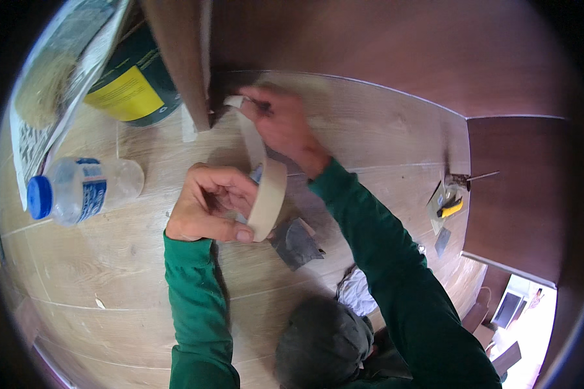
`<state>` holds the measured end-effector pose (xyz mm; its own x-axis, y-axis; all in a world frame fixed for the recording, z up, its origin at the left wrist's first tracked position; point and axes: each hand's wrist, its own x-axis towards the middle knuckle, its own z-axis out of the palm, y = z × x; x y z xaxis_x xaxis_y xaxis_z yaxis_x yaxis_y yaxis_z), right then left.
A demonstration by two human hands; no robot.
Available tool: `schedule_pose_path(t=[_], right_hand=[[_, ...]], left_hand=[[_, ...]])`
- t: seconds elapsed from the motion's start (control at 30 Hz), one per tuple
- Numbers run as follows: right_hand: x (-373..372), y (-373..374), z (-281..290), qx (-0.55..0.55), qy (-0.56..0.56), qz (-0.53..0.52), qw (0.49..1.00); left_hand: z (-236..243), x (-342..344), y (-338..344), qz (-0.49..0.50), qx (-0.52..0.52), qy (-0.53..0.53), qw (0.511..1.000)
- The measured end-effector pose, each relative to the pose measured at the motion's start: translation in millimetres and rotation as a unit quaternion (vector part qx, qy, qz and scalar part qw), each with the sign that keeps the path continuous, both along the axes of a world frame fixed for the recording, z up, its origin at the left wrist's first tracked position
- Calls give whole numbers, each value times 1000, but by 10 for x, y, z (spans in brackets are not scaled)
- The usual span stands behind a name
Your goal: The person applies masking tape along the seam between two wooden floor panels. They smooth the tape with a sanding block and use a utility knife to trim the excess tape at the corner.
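A roll of beige masking tape (271, 201) is held in my left hand (207, 201), its fingers curled into the ring. A strip of tape (252, 133) runs from the roll up to my right hand (272, 120), whose closed, slightly blurred fingers grip its end beside the lower end of a brown wooden panel (191, 84); something small and dark at those fingers is unclear. A short pale strip (189, 126) lies on the floor by that panel. A dark sandpaper piece (295, 246) rests on the wood-look floor (104, 259) below the roll.
At left are a green-and-yellow bucket (124, 94), a brush (42, 91) on paper and a plastic bottle (65, 188). A brown baseboard panel (383, 45) spans the back. Tools (449, 209) lie at right; crumpled white cloth (352, 292) and dark rounded fabric (321, 343) are below.
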<state>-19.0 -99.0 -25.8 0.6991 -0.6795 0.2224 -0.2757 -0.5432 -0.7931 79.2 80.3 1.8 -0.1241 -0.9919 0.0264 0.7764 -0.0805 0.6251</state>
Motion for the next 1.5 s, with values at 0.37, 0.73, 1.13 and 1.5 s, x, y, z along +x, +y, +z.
schedule_pose_path(t=[0.37,0.73,1.13,1.5], right_hand=[[309,15,-147,4,-11,-176,984],[322,26,-158,-62,-14,-187,980],[423,210,-216,-147,-31,-225,963],[431,204,-187,-152,-6,-218,964]], left_hand=[[-98,147,66,-166,24,-55,984],[-60,196,132,-63,-5,14,998],[-181,336,241,-33,-81,28,996],[-144,339,257,-35,-45,-21,998]])
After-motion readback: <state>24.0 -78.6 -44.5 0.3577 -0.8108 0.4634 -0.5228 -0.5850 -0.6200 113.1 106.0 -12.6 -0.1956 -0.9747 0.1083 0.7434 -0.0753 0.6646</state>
